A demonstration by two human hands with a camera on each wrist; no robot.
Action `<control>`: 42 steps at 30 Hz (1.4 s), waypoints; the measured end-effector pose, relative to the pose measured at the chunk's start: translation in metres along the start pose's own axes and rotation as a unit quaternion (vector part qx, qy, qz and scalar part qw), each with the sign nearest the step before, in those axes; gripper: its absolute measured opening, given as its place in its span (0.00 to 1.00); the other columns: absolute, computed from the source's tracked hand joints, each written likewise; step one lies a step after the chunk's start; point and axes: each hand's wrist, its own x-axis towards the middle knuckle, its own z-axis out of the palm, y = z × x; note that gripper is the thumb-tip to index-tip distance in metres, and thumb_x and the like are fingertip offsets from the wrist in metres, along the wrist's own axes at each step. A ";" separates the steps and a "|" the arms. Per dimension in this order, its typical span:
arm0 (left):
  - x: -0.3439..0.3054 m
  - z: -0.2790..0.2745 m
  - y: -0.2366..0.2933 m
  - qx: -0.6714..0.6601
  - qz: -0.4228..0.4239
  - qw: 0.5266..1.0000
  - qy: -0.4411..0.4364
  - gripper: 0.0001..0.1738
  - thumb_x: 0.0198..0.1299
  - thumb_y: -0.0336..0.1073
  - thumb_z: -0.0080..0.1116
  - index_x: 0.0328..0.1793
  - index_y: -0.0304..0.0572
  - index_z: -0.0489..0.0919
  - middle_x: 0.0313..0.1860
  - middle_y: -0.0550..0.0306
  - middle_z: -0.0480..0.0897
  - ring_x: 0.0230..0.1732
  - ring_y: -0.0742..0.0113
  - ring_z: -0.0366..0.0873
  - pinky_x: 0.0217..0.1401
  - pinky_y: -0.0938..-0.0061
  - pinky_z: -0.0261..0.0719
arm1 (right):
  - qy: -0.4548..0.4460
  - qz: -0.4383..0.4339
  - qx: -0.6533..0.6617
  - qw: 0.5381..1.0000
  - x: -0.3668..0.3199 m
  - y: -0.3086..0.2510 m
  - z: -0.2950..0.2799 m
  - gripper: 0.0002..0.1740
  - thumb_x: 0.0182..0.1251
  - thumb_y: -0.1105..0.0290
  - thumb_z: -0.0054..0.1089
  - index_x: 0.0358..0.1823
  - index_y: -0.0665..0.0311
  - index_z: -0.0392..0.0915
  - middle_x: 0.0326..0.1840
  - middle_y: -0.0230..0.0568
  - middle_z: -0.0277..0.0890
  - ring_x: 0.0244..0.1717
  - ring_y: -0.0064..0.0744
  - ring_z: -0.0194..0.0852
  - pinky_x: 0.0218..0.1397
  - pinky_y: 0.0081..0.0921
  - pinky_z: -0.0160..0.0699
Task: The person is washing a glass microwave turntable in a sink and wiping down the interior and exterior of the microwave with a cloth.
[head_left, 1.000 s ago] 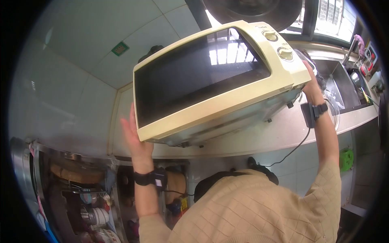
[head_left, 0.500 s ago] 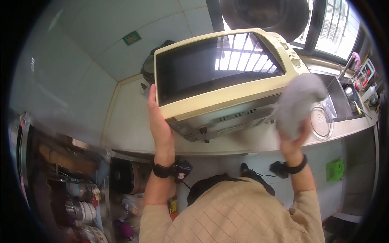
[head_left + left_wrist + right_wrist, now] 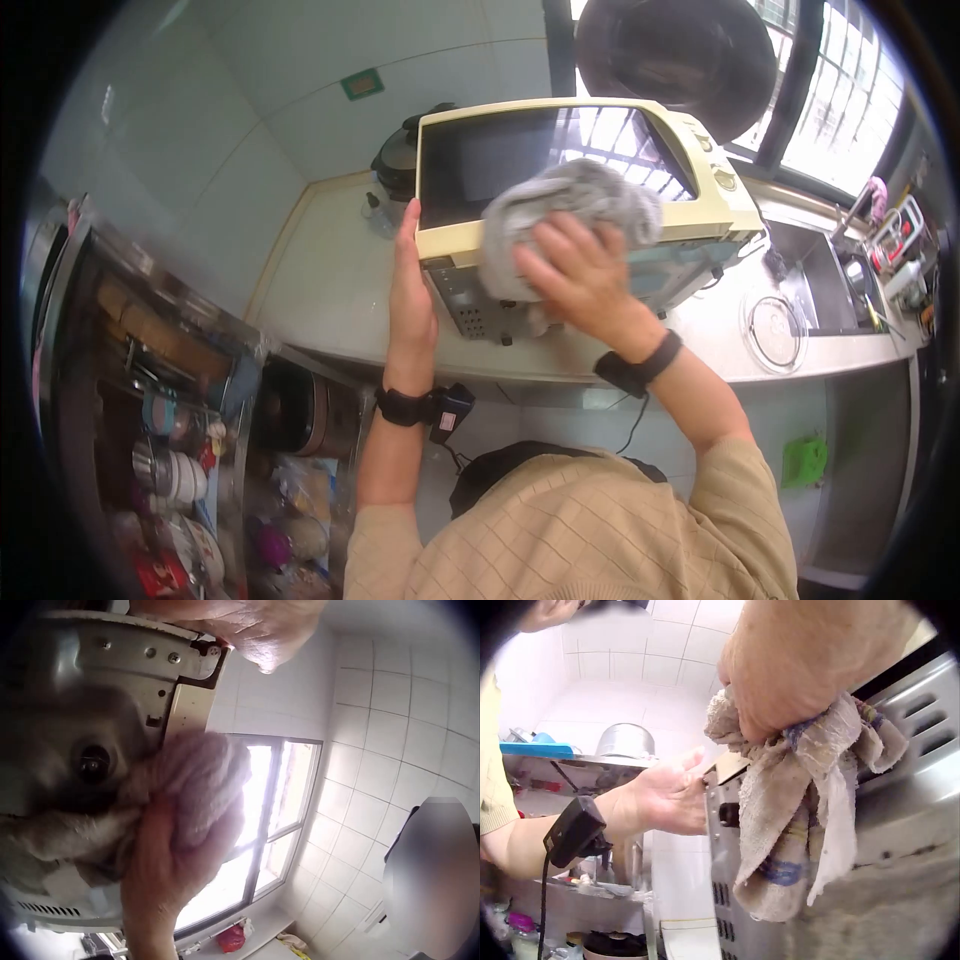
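A cream microwave oven (image 3: 590, 240) is tilted back above the counter, its dark door facing up and its metal underside showing. My left hand (image 3: 411, 300) supports its left side with straight fingers; the right wrist view shows that palm (image 3: 667, 796) against the casing. My right hand (image 3: 585, 285) holds a grey cloth (image 3: 530, 210) against the lower front edge of the oven. In the right wrist view the bunched cloth (image 3: 780, 825) hangs from under the hand over the metal underside. The left wrist view shows the cloth (image 3: 202, 780) pinched between thumb and fingers.
A clear glass plate (image 3: 775, 333) lies on the counter (image 3: 330, 270) at the right, near the sink (image 3: 825, 275). A dark pot (image 3: 397, 160) and a small bottle (image 3: 376, 214) stand behind the oven's left side. A large wok (image 3: 680, 60) hangs by the window. Shelves with dishes (image 3: 170, 470) are at lower left.
My right hand has left the oven's right side, picked up the cloth and brought it left to the front edge. The oven sits farther back, and my left hand stays at its left side.
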 end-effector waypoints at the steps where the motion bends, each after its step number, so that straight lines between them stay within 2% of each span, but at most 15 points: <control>1: -0.001 0.001 0.000 0.015 -0.002 1.000 0.003 0.31 0.71 0.50 0.22 0.71 0.35 0.52 0.70 0.48 0.56 0.71 0.62 0.51 0.72 0.69 0.45 | -0.013 0.012 -0.007 1.000 -0.008 0.011 -0.010 0.21 0.49 0.64 0.56 0.49 0.48 0.70 0.50 0.35 0.69 0.54 0.34 0.67 0.54 0.40 0.55; 3: -0.004 0.001 0.000 0.018 -0.002 1.000 -0.002 0.29 0.71 0.46 0.25 0.71 0.35 0.50 0.73 0.49 0.49 0.74 0.62 0.42 0.74 0.71 0.39 | -0.029 0.023 -0.011 0.999 -0.027 0.038 -0.029 0.26 0.42 0.62 0.61 0.48 0.51 0.70 0.50 0.37 0.69 0.55 0.38 0.66 0.53 0.40 0.55; 6: -0.008 0.012 0.007 0.086 0.005 0.996 0.008 0.29 0.71 0.48 0.23 0.72 0.38 0.50 0.73 0.51 0.48 0.73 0.64 0.45 0.73 0.71 0.41 | -0.015 0.036 -0.004 0.999 -0.048 0.063 -0.042 0.33 0.34 0.62 0.64 0.50 0.54 0.69 0.52 0.41 0.68 0.57 0.42 0.64 0.54 0.43 0.52; 12: -0.009 -0.004 0.000 0.084 -0.023 0.996 0.005 0.29 0.71 0.47 0.23 0.73 0.39 0.49 0.73 0.53 0.49 0.73 0.65 0.45 0.73 0.71 0.42 | -0.016 0.092 0.015 0.996 -0.019 0.030 -0.019 0.31 0.36 0.61 0.64 0.49 0.55 0.71 0.52 0.40 0.67 0.58 0.43 0.62 0.58 0.46 0.46; 16: -0.002 0.002 0.001 0.036 -0.016 0.999 -0.028 0.29 0.71 0.48 0.23 0.73 0.39 0.49 0.72 0.53 0.51 0.72 0.65 0.46 0.73 0.71 0.43 | 0.015 0.040 0.049 0.998 0.021 -0.022 0.024 0.21 0.44 0.65 0.58 0.45 0.52 0.72 0.47 0.37 0.68 0.55 0.40 0.64 0.54 0.46 0.52; 19: -0.008 0.005 0.011 -0.019 -0.056 0.998 -0.026 0.30 0.71 0.49 0.20 0.72 0.39 0.50 0.71 0.54 0.53 0.71 0.64 0.49 0.72 0.70 0.45 | 0.042 0.032 0.030 0.998 0.044 -0.044 0.040 0.20 0.43 0.69 0.54 0.43 0.52 0.73 0.47 0.39 0.68 0.53 0.39 0.65 0.52 0.42 0.54; 21: -0.006 0.011 0.009 0.001 -0.031 0.999 -0.021 0.30 0.71 0.49 0.20 0.72 0.39 0.50 0.71 0.54 0.53 0.71 0.65 0.49 0.72 0.70 0.45 | 0.026 0.042 0.043 0.998 0.047 -0.045 0.036 0.19 0.42 0.71 0.54 0.41 0.53 0.72 0.45 0.38 0.67 0.50 0.39 0.65 0.46 0.40 0.56; 25: -0.003 0.001 -0.010 0.030 0.043 0.998 -0.029 0.30 0.71 0.49 0.22 0.72 0.38 0.49 0.72 0.52 0.51 0.73 0.65 0.45 0.73 0.72 0.40 | -0.029 0.056 -0.012 0.998 0.014 -0.002 -0.002 0.26 0.33 0.71 0.63 0.41 0.58 0.71 0.43 0.42 0.69 0.47 0.45 0.67 0.42 0.40 0.58; 29: -0.007 0.006 -0.009 0.033 0.031 0.999 -0.017 0.31 0.70 0.50 0.26 0.72 0.40 0.49 0.72 0.52 0.51 0.72 0.65 0.45 0.73 0.71 0.40 | -0.041 0.121 -0.059 0.990 -0.011 0.036 -0.035 0.26 0.36 0.71 0.64 0.43 0.61 0.70 0.43 0.44 0.70 0.48 0.47 0.67 0.47 0.40 0.58; 31: -0.006 0.008 -0.009 0.031 0.024 0.999 -0.020 0.31 0.70 0.51 0.27 0.73 0.40 0.49 0.72 0.52 0.51 0.72 0.65 0.45 0.72 0.71 0.41 | -0.045 0.136 -0.074 0.987 -0.010 0.029 -0.033 0.26 0.38 0.69 0.62 0.45 0.62 0.70 0.44 0.45 0.69 0.49 0.48 0.66 0.47 0.40 0.59; 33: -0.007 0.008 -0.007 0.026 0.017 0.999 -0.024 0.31 0.70 0.51 0.29 0.73 0.41 0.49 0.72 0.52 0.51 0.72 0.65 0.46 0.72 0.71 0.41 | -0.005 0.127 -0.057 0.990 -0.006 0.013 -0.015 0.34 0.29 0.69 0.65 0.47 0.57 0.70 0.45 0.40 0.68 0.51 0.43 0.65 0.46 0.40 0.57; 35: -0.007 0.010 -0.006 0.020 0.010 0.999 -0.028 0.32 0.69 0.52 0.30 0.73 0.42 0.49 0.72 0.52 0.51 0.72 0.65 0.46 0.72 0.71 0.41 | -0.036 0.099 0.001 0.994 0.011 -0.014 0.001 0.35 0.26 0.68 0.66 0.48 0.55 0.70 0.47 0.40 0.67 0.53 0.43 0.64 0.47 0.42 0.56; 36: -0.007 0.010 -0.005 0.019 0.008 0.999 -0.032 0.32 0.69 0.52 0.31 0.73 0.42 0.49 0.72 0.52 0.51 0.71 0.65 0.46 0.72 0.71 0.41 | -0.043 0.066 0.000 0.997 0.024 -0.026 0.004 0.27 0.35 0.67 0.60 0.44 0.58 0.71 0.44 0.43 0.68 0.51 0.45 0.66 0.46 0.40 0.59; 37: -0.007 0.011 -0.005 0.017 0.005 0.999 -0.036 0.32 0.69 0.52 0.32 0.73 0.42 0.49 0.71 0.52 0.51 0.71 0.65 0.46 0.72 0.71 0.41 | -0.029 0.053 0.001 0.998 0.033 -0.034 0.013 0.29 0.33 0.70 0.61 0.45 0.57 0.70 0.45 0.42 0.68 0.52 0.44 0.66 0.46 0.39 0.58; 42: -0.005 0.003 -0.011 0.048 0.023 0.998 -0.037 0.29 0.69 0.46 0.36 0.72 0.42 0.52 0.69 0.54 0.56 0.68 0.67 0.53 0.69 0.73 0.49 | -0.070 0.071 0.013 0.995 0.019 -0.011 0.001 0.35 0.26 0.73 0.65 0.47 0.57 0.69 0.48 0.42 0.68 0.54 0.45 0.65 0.48 0.42 0.59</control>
